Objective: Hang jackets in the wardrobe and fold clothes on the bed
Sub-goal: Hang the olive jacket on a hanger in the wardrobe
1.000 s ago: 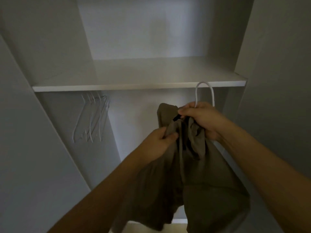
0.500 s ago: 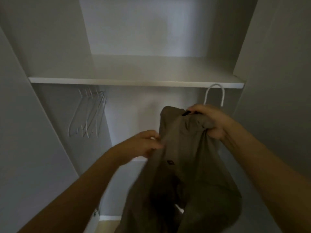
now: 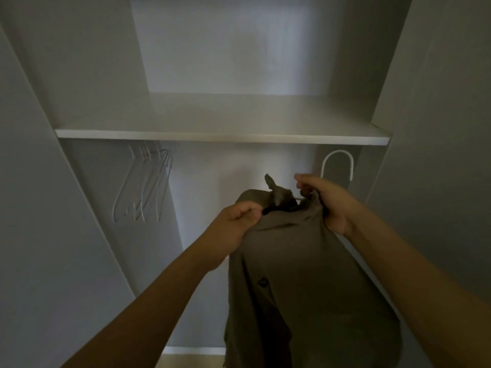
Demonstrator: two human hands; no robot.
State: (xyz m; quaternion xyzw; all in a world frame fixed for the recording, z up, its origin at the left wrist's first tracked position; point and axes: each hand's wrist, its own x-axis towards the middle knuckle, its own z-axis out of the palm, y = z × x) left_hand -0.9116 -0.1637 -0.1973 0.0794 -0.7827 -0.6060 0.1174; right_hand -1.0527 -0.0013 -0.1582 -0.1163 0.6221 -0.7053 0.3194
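Note:
An olive-brown jacket (image 3: 297, 274) hangs in front of me inside the open wardrobe, draped over a white hanger whose hook (image 3: 337, 166) rises just under the shelf. My left hand (image 3: 236, 221) pinches the jacket's left shoulder near the collar. At the collar's right side my right hand (image 3: 326, 200) grips the fabric and the hanger neck. The hanger's arms are hidden inside the jacket. The rail is out of sight behind the shelf edge.
A white shelf (image 3: 223, 136) spans the wardrobe above the hands. Several empty white wire hangers (image 3: 144, 184) hang at the left under it. Grey side panels close in left (image 3: 39, 208) and right (image 3: 438, 155). A strip of floor shows at the bottom.
The jacket's left shoulder has been pulled smooth over the hanger. My left hand moved up from the jacket front to the collar. The hook sits further right, under the shelf.

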